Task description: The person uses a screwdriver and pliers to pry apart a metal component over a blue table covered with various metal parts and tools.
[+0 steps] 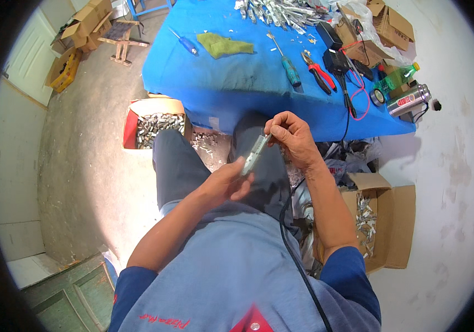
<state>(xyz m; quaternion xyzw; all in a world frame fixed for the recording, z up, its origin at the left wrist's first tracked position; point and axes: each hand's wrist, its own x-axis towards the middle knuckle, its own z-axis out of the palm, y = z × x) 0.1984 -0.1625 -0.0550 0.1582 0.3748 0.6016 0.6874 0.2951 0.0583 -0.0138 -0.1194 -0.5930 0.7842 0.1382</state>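
Above my lap, my left hand [226, 181] is closed round the lower end of a narrow pale grey-white strip-like part [256, 152]. It tilts up to the right, and its exact kind is too small to make out. At its upper end, my right hand [293, 139] is closed, thumb and fingers pinched together against the strip's tip. Whether these fingers also hold a smaller piece is hidden. On the blue-covered table [204, 99] ahead lie red-handled pliers [320, 73], a teal-handled screwdriver [289, 69], a blue-handled screwdriver [186, 43] and a green cloth [221, 45].
A heap of silvery strips [281, 12] lies at the table's far side. Black adapters with cables [336, 61], a green bottle [395, 80] and a steel thermos [408, 100] crowd its right. A box of small metal pieces [159, 126] stands left; a cardboard box [400, 221] with strips stands right.
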